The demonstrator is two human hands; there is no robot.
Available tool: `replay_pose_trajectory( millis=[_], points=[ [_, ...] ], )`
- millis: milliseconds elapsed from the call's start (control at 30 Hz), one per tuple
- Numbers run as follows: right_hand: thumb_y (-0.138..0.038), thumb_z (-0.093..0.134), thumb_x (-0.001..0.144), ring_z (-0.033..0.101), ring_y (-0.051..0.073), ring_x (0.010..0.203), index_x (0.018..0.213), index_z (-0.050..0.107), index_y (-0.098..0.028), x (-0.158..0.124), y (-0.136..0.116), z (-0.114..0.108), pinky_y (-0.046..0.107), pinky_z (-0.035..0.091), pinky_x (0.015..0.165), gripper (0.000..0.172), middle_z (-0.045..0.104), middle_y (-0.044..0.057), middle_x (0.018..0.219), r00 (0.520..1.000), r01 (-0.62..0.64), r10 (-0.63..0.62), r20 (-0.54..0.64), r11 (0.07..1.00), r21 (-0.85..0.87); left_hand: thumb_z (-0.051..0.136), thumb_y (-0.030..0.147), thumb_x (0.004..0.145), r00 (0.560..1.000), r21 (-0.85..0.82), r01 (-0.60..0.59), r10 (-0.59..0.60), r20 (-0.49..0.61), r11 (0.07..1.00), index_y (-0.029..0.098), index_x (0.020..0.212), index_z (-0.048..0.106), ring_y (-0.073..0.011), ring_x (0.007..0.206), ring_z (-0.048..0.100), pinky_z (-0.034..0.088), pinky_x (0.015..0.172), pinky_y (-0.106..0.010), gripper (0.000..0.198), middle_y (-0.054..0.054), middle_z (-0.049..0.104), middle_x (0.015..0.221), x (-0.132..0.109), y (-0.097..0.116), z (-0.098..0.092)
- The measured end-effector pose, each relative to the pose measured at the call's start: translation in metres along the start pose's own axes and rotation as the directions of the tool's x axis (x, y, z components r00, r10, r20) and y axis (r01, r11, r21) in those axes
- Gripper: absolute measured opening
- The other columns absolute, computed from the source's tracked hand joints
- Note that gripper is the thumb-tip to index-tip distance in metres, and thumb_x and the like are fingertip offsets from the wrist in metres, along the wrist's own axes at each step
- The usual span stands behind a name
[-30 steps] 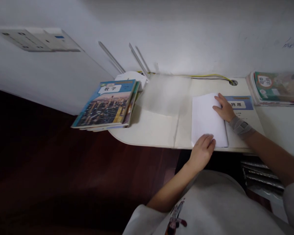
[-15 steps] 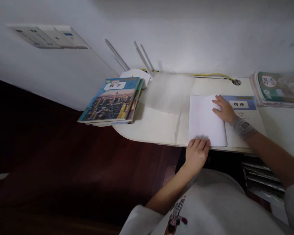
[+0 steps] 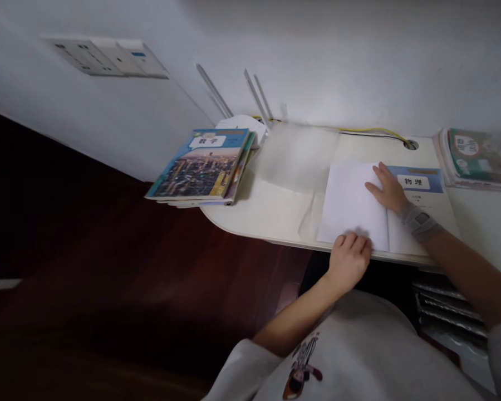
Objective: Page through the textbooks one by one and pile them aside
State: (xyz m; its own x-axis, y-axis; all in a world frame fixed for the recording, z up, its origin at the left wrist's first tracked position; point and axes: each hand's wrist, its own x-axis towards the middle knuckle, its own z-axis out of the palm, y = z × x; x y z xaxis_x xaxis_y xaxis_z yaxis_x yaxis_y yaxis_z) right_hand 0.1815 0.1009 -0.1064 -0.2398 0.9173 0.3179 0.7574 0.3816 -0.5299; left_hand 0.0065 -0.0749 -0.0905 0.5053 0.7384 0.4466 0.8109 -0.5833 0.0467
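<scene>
A white paper sheet [image 3: 350, 203] lies over the left part of a physics textbook [image 3: 417, 214] with a blue band at its top. My right hand [image 3: 388, 190] rests with fingers spread across the inner edge of the sheet and the book's cover. At the near edge of the desk, my left hand [image 3: 349, 259] has its fingers curled over the bottom edge of the sheet; its thumb is hidden. Left of the sheet, a translucent cover sheet [image 3: 294, 159] is spread flat on the desk.
A stack of books topped by a mathematics textbook [image 3: 204, 167] overhangs the desk's left end. Behind it stands a white router [image 3: 244, 123] with upright antennas. More books [image 3: 480, 156] lie at the right. A yellow cable [image 3: 371, 130] runs along the wall to a desk hole.
The view has shifted a little, moving the scene rightward. My left hand has slid slightly right along the sheet's bottom edge, and the sheet's lower left corner now reaches further left.
</scene>
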Motion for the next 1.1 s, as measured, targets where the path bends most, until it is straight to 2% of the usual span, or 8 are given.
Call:
replay_pose_trajectory(
  millis=[233,467,633,733,833,900,1000,1100],
  points=[
    [-0.064,0.042,0.085,0.027,0.035,0.139,0.136,0.045,-0.008,-0.002,-0.008,0.004,0.054,0.026,0.112,0.076,0.036,0.020,0.148,0.988,0.133,-0.122,0.092,0.983,-0.124,0.050,0.019,0.092,0.996,-0.017,-0.045,0.044,-0.072,0.999,0.016,0.104,0.064,-0.0179,0.084,0.056,0.038,0.070,-0.033,0.019,-0.006,0.068,0.097,0.004,0.002,-0.001],
    [-0.071,0.039,0.082,0.027,0.035,0.139,0.139,0.040,-0.006,-0.001,-0.021,0.007,0.051,0.019,0.114,0.086,0.037,0.022,0.147,0.973,0.170,-0.128,0.191,0.959,-0.225,0.052,0.028,0.092,0.994,-0.099,-0.091,0.096,0.047,0.991,0.018,0.092,0.066,-0.0184,0.080,0.059,0.043,0.069,-0.033,0.017,-0.006,0.069,0.089,0.014,-0.014,-0.003],
    [-0.071,0.031,0.085,0.020,0.035,0.142,0.142,0.033,-0.004,-0.007,-0.021,0.009,0.052,0.022,0.113,0.088,0.029,0.023,0.151,0.997,0.057,-0.044,0.071,0.982,-0.182,0.051,0.028,0.090,0.956,-0.068,0.266,-0.272,-0.106,0.961,0.014,0.120,0.057,-0.0297,0.110,0.055,0.045,0.088,-0.044,0.034,-0.019,0.060,0.123,0.015,-0.079,-0.015],
    [-0.071,0.028,0.086,0.022,0.037,0.141,0.141,0.033,0.000,-0.021,-0.024,0.010,0.053,0.023,0.112,0.091,0.029,0.027,0.149,0.999,-0.039,0.042,0.012,0.985,-0.166,0.058,0.029,0.082,0.780,-0.107,0.626,-0.622,0.071,0.773,0.011,0.113,0.059,-0.0313,0.104,0.060,0.047,0.085,-0.044,0.036,-0.021,0.062,0.117,0.013,-0.127,-0.024],
    [-0.071,0.028,0.086,0.026,0.037,0.139,0.141,0.034,-0.001,-0.035,-0.027,0.010,0.053,0.025,0.112,0.089,0.031,0.028,0.148,0.999,-0.030,0.032,0.018,0.992,-0.126,0.058,0.038,0.079,0.627,-0.317,0.778,-0.692,0.358,0.542,0.014,0.089,0.065,-0.0266,0.088,0.065,0.049,0.079,-0.039,0.027,-0.013,0.070,0.092,0.012,-0.153,-0.027],
    [-0.070,0.029,0.086,0.027,0.036,0.139,0.142,0.033,-0.003,-0.041,-0.026,0.009,0.053,0.028,0.111,0.087,0.031,0.026,0.149,0.999,-0.046,0.046,-0.006,0.996,-0.070,0.054,0.047,0.080,0.649,-0.606,0.726,-0.613,0.450,0.324,0.016,0.078,0.063,-0.0258,0.090,0.065,0.050,0.080,-0.040,0.032,-0.011,0.070,0.090,0.014,-0.154,-0.027],
    [-0.067,0.029,0.088,0.030,0.033,0.139,0.144,0.031,-0.007,-0.042,-0.022,0.007,0.051,0.030,0.111,0.082,0.031,0.023,0.149,0.993,-0.110,0.111,-0.048,0.994,0.018,0.036,0.064,0.085,0.759,-0.863,0.503,-0.461,0.459,-0.031,0.017,0.084,0.063,-0.0277,0.100,0.064,0.051,0.085,-0.046,0.055,-0.015,0.068,0.106,0.026,-0.144,-0.021],
    [-0.065,0.030,0.088,0.030,0.032,0.139,0.145,0.030,-0.009,-0.036,-0.018,0.008,0.051,0.029,0.112,0.080,0.033,0.021,0.149,0.989,-0.135,0.139,-0.049,0.989,0.062,0.006,0.074,0.085,0.813,-0.913,0.403,-0.430,0.392,-0.069,0.014,0.101,0.063,-0.0290,0.112,0.060,0.048,0.092,-0.050,0.083,-0.017,0.067,0.112,0.048,-0.133,-0.011]
  ],
)
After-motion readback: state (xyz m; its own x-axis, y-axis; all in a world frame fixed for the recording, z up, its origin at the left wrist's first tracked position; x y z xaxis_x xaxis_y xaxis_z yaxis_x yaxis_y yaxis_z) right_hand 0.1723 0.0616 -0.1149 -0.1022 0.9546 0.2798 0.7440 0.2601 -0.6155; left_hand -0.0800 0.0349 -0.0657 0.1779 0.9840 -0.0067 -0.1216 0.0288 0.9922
